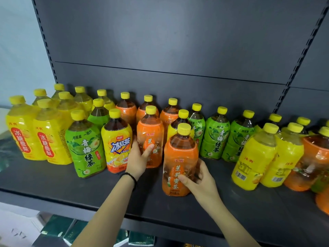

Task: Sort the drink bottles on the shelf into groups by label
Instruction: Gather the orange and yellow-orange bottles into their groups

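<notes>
Fingertips of the left hand (138,157) are hidden behind the middle bottle (150,125), those of the right hand (199,177) behind the front bottle (179,154), which also covers most of a yellow-label bottle (171,133). The right edge cuts off an orange bottle (322,202).

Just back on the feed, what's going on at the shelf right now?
A person is sorting drink bottles on the shelf. The left hand grips the middle orange-label bottle, and the right hand grips the front orange-label bottle, nearer the shelf edge. More orange ones stand behind them. The yellow-label bottles are grouped at far left.
</notes>
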### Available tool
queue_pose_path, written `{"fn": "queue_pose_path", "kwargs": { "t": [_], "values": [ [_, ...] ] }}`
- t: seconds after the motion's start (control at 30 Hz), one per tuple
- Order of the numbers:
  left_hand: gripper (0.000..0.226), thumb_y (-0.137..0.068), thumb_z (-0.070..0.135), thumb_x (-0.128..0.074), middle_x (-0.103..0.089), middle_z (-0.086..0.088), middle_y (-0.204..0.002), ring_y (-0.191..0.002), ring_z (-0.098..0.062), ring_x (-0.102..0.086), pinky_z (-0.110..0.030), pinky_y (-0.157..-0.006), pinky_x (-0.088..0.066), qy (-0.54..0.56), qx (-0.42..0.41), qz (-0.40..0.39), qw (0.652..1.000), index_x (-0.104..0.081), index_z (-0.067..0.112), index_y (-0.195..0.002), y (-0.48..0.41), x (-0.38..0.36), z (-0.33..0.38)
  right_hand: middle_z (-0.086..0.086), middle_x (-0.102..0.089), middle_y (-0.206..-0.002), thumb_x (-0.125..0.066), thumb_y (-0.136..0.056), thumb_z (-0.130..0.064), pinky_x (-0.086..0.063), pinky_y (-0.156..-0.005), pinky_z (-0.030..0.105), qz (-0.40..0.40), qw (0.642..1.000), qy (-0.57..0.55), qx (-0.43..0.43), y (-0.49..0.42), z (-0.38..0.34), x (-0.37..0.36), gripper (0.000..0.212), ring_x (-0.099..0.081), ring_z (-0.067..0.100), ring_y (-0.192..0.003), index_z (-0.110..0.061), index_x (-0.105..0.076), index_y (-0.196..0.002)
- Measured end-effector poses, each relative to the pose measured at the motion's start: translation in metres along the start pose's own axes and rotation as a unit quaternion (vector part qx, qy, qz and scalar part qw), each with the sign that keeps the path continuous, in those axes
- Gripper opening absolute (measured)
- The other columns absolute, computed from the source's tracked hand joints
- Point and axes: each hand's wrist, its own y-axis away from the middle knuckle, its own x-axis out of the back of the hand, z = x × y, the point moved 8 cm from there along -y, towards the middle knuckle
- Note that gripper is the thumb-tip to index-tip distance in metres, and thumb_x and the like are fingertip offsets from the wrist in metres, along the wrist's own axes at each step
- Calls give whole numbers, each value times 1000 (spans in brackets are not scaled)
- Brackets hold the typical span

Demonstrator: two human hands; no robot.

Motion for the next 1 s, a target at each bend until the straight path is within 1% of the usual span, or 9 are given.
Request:
{"fn": "queue_pose_path", "kwargs": {
  "t": [0.13, 0.27, 0.33, 0.43, 0.57, 0.63, 0.73, 0.87, 1.0],
  "values": [
    [71, -88, 50, -56, -47, -8, -143, -127, -30, -50, -47, -104, -43, -67, 24, -19, 997, -29, 14, -143, -13, 2, -1, -13, -50, -133, -77, -48, -71, -49, -100, 41, 8, 1000, 4, 14, -4, 2, -2, 88, -52, 9, -122, -49, -42, -126],
    [48, -93, 48, -47, -67, -7, -112, -96, -19, -64, -28, -77, -49, -168, -84, 80, 979, -53, 11, -123, 26, 18, 21, -13, -45, -132, -74, -51, -69, -49, -100, 44, 16, 1000, 15, 23, -11, 0, -8, 86, -49, 11, -123, -46, -40, -127],
    [44, -93, 49, -47, -67, 5, -108, -93, -6, -61, -23, -79, -50, -110, -159, 78, 978, -59, 17, -120, 53, 18, 31, -12, -48, -133, -76, -50, -70, -49, -99, 45, 15, 1000, 7, 22, -15, 0, -13, 90, -50, 11, -123, -44, -42, -129],
    [49, -80, 57, -59, -54, 22, -124, -113, 6, -53, -12, -91, -46, 10, -168, -48, 985, -48, 37, -124, 68, -4, 22, -11, -52, -133, -79, -51, -68, -50, -99, 42, 0, 999, -19, 25, -19, 0, -24, 91, -52, 10, -122, -43, -41, -130],
    [82, -72, 45, -78, -50, 15, -135, -121, 0, -51, -25, -97, -48, 79, -93, -106, 987, -35, 33, -140, 57, -17, 1, -16, -57, -123, -70, -70, -49, -51, -86, 17, -88, 993, -77, -3, -19, -7, -30, 53, -58, -5, -111, -43, -47, -118],
    [77, -70, 39, -77, -54, 13, -132, -117, 1, -55, -31, -99, -50, 79, -86, -106, 988, -39, 28, -137, 52, -14, -3, -10, -62, -119, -62, -76, -46, -49, -85, 18, -29, 995, -91, 3, -30, -9, -9, 39, -59, 1, -110, -36, -55, -113],
    [69, -71, 36, -74, -56, 15, -128, -111, 6, -56, -25, -95, -51, 81, -83, -111, 987, -42, 30, -131, 50, -14, -3, -5, -52, -131, -68, -82, -39, -42, -94, 26, 82, 993, -80, 6, -59, -8, 21, 52, -50, 13, -121, -28, -48, -128],
    [66, -76, 35, -74, -55, 16, -129, -113, 5, -55, -14, -86, -50, 89, -84, -112, 986, -42, 30, -133, 50, -14, -5, -8, -40, -142, -75, -70, -49, -37, -98, 30, 19, 998, -58, -16, -88, -14, 4, 91, -37, 11, -130, -35, -26, -146],
    [67, -69, 55, -76, -53, 13, -131, -119, -5, -55, -24, -91, -51, 103, -68, -111, 986, -46, 40, -127, 47, -14, -12, -5, -49, -139, -80, -69, -41, -41, -86, 23, 29, 999, -35, 14, -98, -12, 4, 87, -47, 13, -124, -30, -36, -143]
  ]
}}
